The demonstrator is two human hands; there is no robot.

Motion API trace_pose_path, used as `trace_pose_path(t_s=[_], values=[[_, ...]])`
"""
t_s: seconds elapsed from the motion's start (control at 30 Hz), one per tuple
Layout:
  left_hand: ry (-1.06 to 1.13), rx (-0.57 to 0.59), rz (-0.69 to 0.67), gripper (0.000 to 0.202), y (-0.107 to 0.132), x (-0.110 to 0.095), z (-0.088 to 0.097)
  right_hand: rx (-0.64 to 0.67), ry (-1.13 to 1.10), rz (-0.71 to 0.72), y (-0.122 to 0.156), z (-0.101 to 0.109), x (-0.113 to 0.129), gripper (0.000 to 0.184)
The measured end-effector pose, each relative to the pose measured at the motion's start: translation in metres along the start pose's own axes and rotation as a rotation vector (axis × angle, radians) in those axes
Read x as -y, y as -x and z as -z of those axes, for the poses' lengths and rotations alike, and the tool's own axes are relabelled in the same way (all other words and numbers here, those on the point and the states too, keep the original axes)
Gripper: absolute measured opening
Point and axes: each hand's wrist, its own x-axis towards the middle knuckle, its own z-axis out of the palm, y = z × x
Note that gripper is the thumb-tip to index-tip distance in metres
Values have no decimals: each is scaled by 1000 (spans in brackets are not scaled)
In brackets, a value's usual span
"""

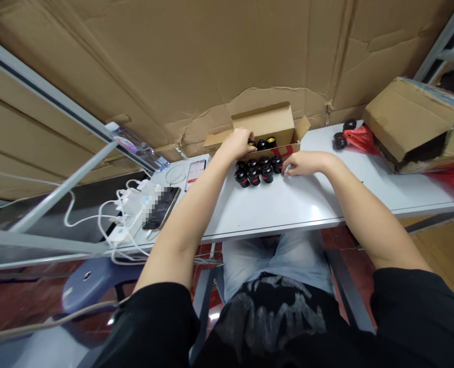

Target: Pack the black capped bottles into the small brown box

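Note:
My left hand [236, 144] reaches over the front flap of an open cardboard box [263, 120], its fingers curled at a small black bottle [252, 145]. I cannot tell whether they grip it. Two more black bottles [266, 144] stand inside the box beside those fingers. On the white table [311, 204], a tight group of several black bottles with red bands [256, 171] stands in front of the box. My right hand [303, 163] lies flat on the table, its fingertips just to the right of that group and holding nothing.
Two black bottles [344, 135] lie on a red plastic bag [361, 139] at the right, beside a tilted cardboard carton [411, 122]. At the left are two phones [195, 175] [161, 207] and a power strip [129, 214] with tangled white cables. A cardboard sheet lines the back.

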Motion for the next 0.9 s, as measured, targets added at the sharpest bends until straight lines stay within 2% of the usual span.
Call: trace_pose_path(t_s=[0.1,0.23,0.3,0.37,0.43,0.5,0.6,0.73,0.8,0.9], values=[[44,18,-7,22,0,2,-2,-1,-19,-7,0,1,-2,41],[163,18,-5,46,6,13,6,-95,34,-42,4,6,3,31],[197,-36,6,47,12,20,13,-165,45,-91,8,8,9,29],[237,-123,25,35,19,24,19,-243,7,-129,11,9,14,27],[333,-224,30,31,31,22,21,-383,-103,-113,12,8,19,25],[477,-276,-2,33,46,14,19,-520,-291,-41,12,5,25,38],[690,-216,-81,37,68,-6,8,-580,-539,68,9,-1,32,71],[810,-121,-176,48,78,-23,-7,-688,-565,67,8,-1,31,92],[857,-88,-220,50,75,-25,-10,-728,-504,89,10,0,26,96],[986,-42,-300,59,67,-25,-17,-748,-415,132,12,1,19,81]])
